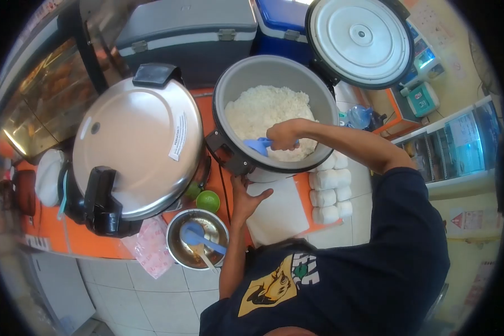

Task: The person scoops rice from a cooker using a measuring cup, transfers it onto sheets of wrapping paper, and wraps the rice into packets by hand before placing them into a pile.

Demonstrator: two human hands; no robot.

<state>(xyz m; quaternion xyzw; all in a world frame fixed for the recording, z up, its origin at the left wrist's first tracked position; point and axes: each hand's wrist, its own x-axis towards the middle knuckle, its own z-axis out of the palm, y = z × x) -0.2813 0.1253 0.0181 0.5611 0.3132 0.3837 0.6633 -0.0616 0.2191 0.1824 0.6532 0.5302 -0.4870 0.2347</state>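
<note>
My right hand is closed around the handle of a blue rice paddle. Its blade rests at the near side of the white cooked rice inside a large open rice cooker. Below the cooker's front latch, my left hand has its thumb spread and its fingertips at the cooker's lower front, partly hidden. Beside that hand lies a stack of white paper sheets. Several white wrapped bundles are lined up to the right of the paper.
A second, lidded rice cooker stands on the left. Near the orange table's front edge are a metal bowl holding a blue ladle, a green cup and a pink-patterned plastic bag. Coolers stand behind.
</note>
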